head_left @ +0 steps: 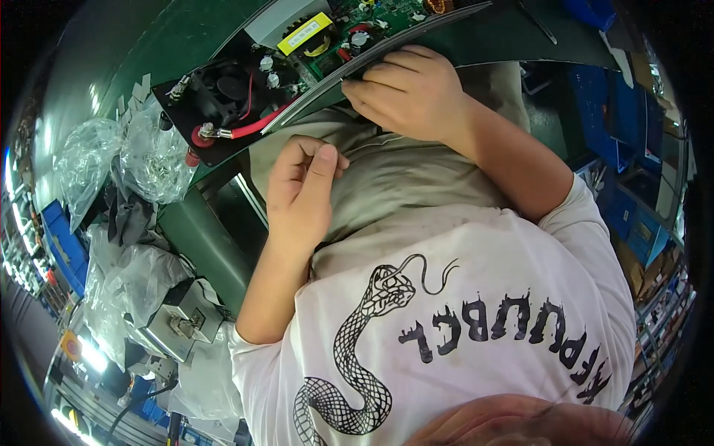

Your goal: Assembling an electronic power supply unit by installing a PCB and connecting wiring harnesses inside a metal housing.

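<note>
An open electronic unit (320, 63) lies at the top of the view. Its green circuit board carries a yellow-labelled transformer (305, 34), with a black fan (223, 88) to the left of it. A thick red cable (262, 126) runs to a red terminal at the unit's corner. My left hand (303, 186) is in front of the unit, over my lap, its fingers curled and the thumb pressed against them; anything inside is hidden. Close against the unit's near metal edge (372, 56), my right hand (409, 93) has bent fingers, their tips partly hidden.
Clear plastic bags (152, 160) are heaped at the left beside the green bench. Below them stands a metal box-like fixture (182, 320). A thin pen-like tool (539, 22) lies at the upper right. Blue bins (628, 215) line the right side.
</note>
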Demonstrator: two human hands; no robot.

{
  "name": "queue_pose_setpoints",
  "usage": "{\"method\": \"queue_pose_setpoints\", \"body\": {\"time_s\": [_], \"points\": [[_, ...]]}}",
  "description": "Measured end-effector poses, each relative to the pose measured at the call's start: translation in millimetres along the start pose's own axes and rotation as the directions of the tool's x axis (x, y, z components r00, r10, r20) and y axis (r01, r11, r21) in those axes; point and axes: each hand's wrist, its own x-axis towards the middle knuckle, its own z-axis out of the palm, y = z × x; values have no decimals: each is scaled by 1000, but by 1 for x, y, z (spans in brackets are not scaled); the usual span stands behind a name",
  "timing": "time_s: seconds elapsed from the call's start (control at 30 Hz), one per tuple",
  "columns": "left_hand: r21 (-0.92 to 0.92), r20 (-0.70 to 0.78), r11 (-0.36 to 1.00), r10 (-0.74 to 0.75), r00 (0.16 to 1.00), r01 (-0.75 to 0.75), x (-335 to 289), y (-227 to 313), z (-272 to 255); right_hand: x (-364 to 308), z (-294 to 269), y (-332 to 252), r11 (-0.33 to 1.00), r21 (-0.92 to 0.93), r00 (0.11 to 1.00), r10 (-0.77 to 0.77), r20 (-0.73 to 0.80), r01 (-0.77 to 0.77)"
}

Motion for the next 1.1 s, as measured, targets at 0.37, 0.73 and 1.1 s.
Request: {"method": "queue_pose_setpoints", "body": {"time_s": [0.37, 0.73, 1.1], "points": [[47, 36, 999, -4, 999, 3, -1, -11, -5, 4, 2, 0, 1000, 19, 1000, 23, -12, -23], [82, 30, 997, 6, 1000, -9, -1, -10, -6, 7, 0, -2, 976, 33, 976, 212, 44, -213], [632, 129, 670, 406, 905, -390, 1, -12, -40, 44, -32, -6, 991, -97, 993, 99, 64, -92]]}}
